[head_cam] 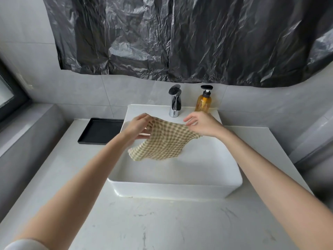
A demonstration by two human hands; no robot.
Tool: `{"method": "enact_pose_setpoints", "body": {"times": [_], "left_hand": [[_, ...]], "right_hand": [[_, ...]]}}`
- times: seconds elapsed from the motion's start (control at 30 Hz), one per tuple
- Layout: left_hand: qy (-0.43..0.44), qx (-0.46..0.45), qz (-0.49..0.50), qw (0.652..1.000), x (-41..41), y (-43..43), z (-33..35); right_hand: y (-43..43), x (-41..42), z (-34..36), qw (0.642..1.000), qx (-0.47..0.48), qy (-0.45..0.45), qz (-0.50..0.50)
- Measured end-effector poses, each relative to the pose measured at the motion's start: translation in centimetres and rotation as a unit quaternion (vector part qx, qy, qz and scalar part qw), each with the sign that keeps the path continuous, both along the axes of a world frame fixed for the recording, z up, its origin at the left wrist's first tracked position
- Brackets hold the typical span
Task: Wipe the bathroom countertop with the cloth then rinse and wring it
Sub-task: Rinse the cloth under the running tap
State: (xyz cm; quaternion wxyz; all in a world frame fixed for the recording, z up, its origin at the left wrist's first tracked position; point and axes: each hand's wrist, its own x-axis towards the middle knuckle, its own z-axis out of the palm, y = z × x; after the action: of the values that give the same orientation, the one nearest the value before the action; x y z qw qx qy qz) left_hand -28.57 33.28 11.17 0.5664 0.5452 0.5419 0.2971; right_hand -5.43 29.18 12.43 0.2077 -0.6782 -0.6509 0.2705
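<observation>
White vessel sink [174, 183] seated on pale, grey-veined marble counter [162, 222]. Above the sink: checked beige cloth [167, 141], spread out and hanging clear of the bowl, pinched at its left corner by left grip [142, 126] and at its right edge by right grip [201, 125]. On the sink's back ledge: chrome faucet [174, 101]. At the sink's back right corner: amber pump bottle [204, 103]. Left of the sink: black tray [100, 130], flat on the counter. Behind the sink: grey tiled wall [81, 91], with crumpled black plastic sheet [180, 37] hung higher up. Far left of the sink: dark window frame [10, 98].
</observation>
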Motion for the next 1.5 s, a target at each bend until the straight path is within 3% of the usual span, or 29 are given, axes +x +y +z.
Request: {"method": "enact_pose_setpoints", "body": {"times": [0.27,0.47,0.8,1.03,1.1,1.2,1.3,1.4,1.5], "left_hand": [[-0.089,-0.084,0.022,0.992,2.8,5.6,-3.8],[-0.110,-0.135,-0.016,0.985,3.9,8.5,-5.7],[-0.130,-0.166,-0.101,0.972,5.6,10.4,-7.7],[-0.132,-0.161,-0.116,0.971,6.4,10.9,-7.7],[-0.131,-0.159,-0.115,0.972,6.4,10.9,-7.6],[-0.130,-0.157,-0.114,0.972,6.5,10.7,-7.4],[-0.134,-0.154,-0.108,0.973,6.4,10.6,-7.3],[-0.135,-0.146,-0.105,0.974,6.2,10.5,-7.3],[-0.140,-0.148,-0.109,0.973,6.0,10.1,-7.2]], "right_hand": [[9.5,-1.7,1.1,0.973,0.211,-0.088,-0.030],[13.4,-2.7,-1.1,0.958,0.247,-0.137,-0.039],[13.9,-2.3,-1.9,0.921,0.286,-0.264,0.028],[15.0,-2.1,-1.4,0.915,0.310,-0.258,-0.005],[14.7,-2.0,-0.9,0.922,0.306,-0.239,0.007],[14.1,-1.7,-0.8,0.959,0.265,-0.101,-0.004],[12.1,-1.4,-2.5,0.963,0.266,-0.045,-0.003],[9.1,-0.9,-6.7,0.945,0.294,0.064,-0.128],[7.8,-0.8,-9.3,0.966,0.129,0.157,-0.162]]}}
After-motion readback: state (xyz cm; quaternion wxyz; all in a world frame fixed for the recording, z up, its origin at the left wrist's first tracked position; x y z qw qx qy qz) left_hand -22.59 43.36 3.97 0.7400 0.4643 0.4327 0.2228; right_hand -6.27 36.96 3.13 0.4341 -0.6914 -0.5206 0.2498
